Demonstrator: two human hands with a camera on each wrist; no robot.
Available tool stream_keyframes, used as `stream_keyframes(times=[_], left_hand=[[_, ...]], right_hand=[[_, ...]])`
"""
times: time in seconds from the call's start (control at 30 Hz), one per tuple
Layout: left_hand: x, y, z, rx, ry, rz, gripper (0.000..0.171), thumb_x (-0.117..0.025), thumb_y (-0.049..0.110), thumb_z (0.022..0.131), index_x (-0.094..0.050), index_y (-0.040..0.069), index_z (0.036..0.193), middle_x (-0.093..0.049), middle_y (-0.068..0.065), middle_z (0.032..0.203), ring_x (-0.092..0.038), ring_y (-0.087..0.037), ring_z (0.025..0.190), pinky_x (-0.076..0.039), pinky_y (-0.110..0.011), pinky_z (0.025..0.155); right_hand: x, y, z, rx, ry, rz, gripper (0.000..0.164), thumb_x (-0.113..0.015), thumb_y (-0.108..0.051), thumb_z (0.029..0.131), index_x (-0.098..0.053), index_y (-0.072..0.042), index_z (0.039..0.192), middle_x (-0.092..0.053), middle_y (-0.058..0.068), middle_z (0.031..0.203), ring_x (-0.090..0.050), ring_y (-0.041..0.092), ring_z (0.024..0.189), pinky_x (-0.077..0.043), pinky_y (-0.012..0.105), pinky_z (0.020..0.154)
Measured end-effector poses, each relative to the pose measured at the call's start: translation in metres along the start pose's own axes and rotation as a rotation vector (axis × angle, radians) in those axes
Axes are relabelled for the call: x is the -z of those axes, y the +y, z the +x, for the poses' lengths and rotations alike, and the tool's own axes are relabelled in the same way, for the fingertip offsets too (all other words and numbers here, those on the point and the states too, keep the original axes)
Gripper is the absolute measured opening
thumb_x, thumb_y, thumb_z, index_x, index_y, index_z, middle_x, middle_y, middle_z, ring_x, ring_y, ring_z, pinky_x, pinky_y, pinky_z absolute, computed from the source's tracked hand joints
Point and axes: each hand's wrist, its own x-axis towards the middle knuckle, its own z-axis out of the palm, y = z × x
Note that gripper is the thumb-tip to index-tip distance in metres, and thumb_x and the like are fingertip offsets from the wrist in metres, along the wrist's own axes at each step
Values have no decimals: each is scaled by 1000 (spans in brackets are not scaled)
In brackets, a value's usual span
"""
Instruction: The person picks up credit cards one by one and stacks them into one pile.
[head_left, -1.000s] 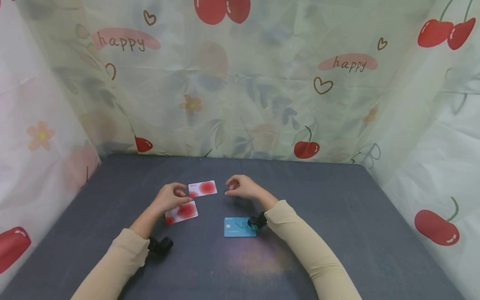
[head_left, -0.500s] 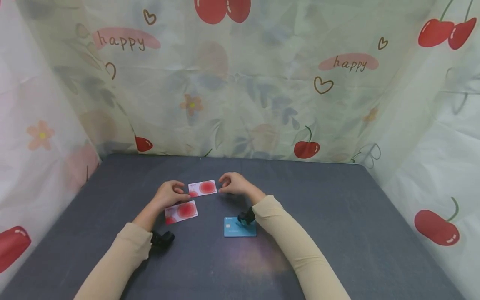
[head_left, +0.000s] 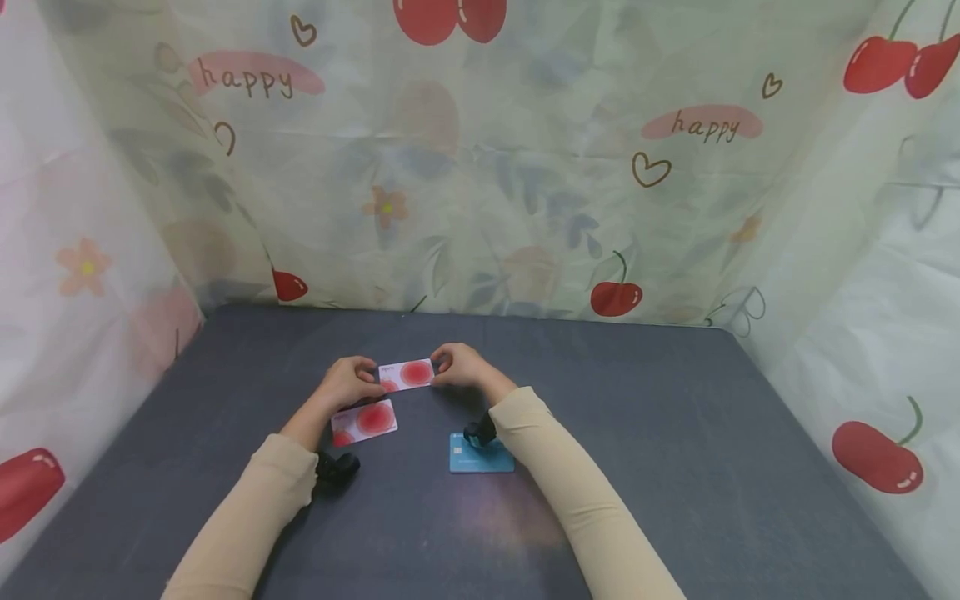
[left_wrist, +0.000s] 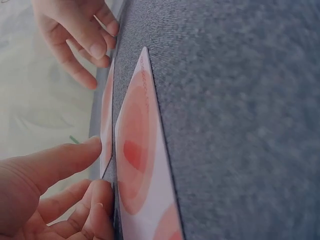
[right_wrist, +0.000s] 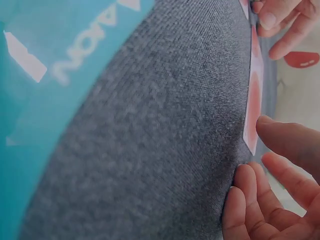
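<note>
A white card with red circles (head_left: 406, 375) lies flat on the dark tabletop, between the two hands. At its left end is my left hand (head_left: 349, 381), thumb over or at the near corner and the other fingers loosely bent. My right hand (head_left: 459, 365) is at the right end; in the right wrist view its thumb (right_wrist: 287, 142) meets or nearly meets the card, the fingers apart below. Whether either hand touches the card is hard to tell. A second red-circled card (head_left: 364, 422) lies nearer, below the left hand. A blue card (head_left: 468, 460) lies under the right wrist camera, partly hidden.
Dark grey cloth covers the table (head_left: 675, 467). A patterned curtain (head_left: 495, 208) with cherries hangs behind and along both sides. Black wrist cameras, the left one (head_left: 339, 468) and the right one (head_left: 480, 430), sit below the hands.
My right hand has moved left to the upper card's right end. My left hand has shifted slightly right and away toward its left end. The cards stay in place.
</note>
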Motion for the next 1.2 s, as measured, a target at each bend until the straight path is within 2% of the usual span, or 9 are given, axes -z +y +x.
stream_keyframes(times=[0.27, 0.53, 0.7, 0.87, 0.93, 1.0, 1.03, 1.13, 1.2], left_hand=[[-1, 7, 2, 14, -7, 9, 59, -71, 21, 81, -49, -3, 129, -60, -23, 113, -58, -29, 98, -47, -37, 84], [-3, 8, 2, 30, 3, 7, 59, -71, 20, 80, -49, -3, 130, -60, -22, 110, -58, -27, 95, -47, -35, 80], [-4, 5, 6, 38, 1, -16, 59, -73, 19, 79, -50, -2, 129, -61, -21, 107, -58, -25, 92, -48, -34, 78], [-4, 2, 11, 30, -6, -18, 62, -77, 23, 75, -52, -2, 126, -61, -18, 100, -57, -23, 86, -48, -32, 74], [-4, 3, 10, 36, -3, -20, 61, -76, 22, 76, -52, -2, 126, -61, -18, 102, -57, -24, 87, -48, -33, 75], [-4, 6, 7, 55, -2, -25, 58, -74, 20, 78, -51, -1, 128, -60, -20, 107, -57, -25, 92, -47, -34, 79], [-4, 7, 6, 59, 0, -26, 57, -72, 18, 79, -51, -1, 128, -60, -20, 108, -57, -25, 93, -47, -34, 79], [-4, 8, 4, 57, 8, -23, 56, -71, 17, 80, -50, -1, 128, -59, -20, 109, -57, -26, 93, -47, -32, 78], [-5, 8, 5, 57, 16, -24, 55, -71, 16, 80, -50, -1, 128, -59, -20, 109, -56, -25, 93, -46, -32, 77]], right_hand=[[-5, 0, 7, -38, 4, 20, 44, -73, -10, 77, -60, -3, 118, -62, 13, 92, -50, 14, 73, -39, 18, 63], [-6, -4, 5, -52, 4, 16, 45, -72, -10, 78, -59, -4, 120, -57, 9, 90, -48, 14, 73, -39, 19, 62], [-9, -1, 10, -72, 14, -14, 47, -73, -12, 77, -58, -7, 121, -59, 10, 93, -54, 19, 79, -46, 26, 70], [-42, 63, 73, 32, 64, -68, 48, -79, -24, 71, -61, -13, 115, -57, 2, 82, -52, 15, 70, -45, 26, 63], [-50, 80, 94, 46, 47, -45, 48, -81, -23, 68, -62, -14, 111, -57, 1, 79, -51, 15, 67, -44, 27, 60], [-42, 64, 81, -10, 22, -32, 48, -81, -21, 69, -62, -13, 112, -59, 3, 84, -54, 17, 72, -47, 28, 65], [-38, 54, 70, -1, 41, -35, 46, -79, -17, 69, -62, -10, 111, -58, 4, 82, -53, 17, 71, -46, 27, 64], [-22, 14, 31, -84, 38, -21, 43, -74, -9, 74, -59, -5, 115, -60, 10, 92, -55, 21, 80, -47, 29, 73], [-18, 0, 15, -89, 63, -6, 41, -70, -6, 77, -57, -2, 115, -60, 13, 95, -54, 21, 81, -47, 28, 73]])
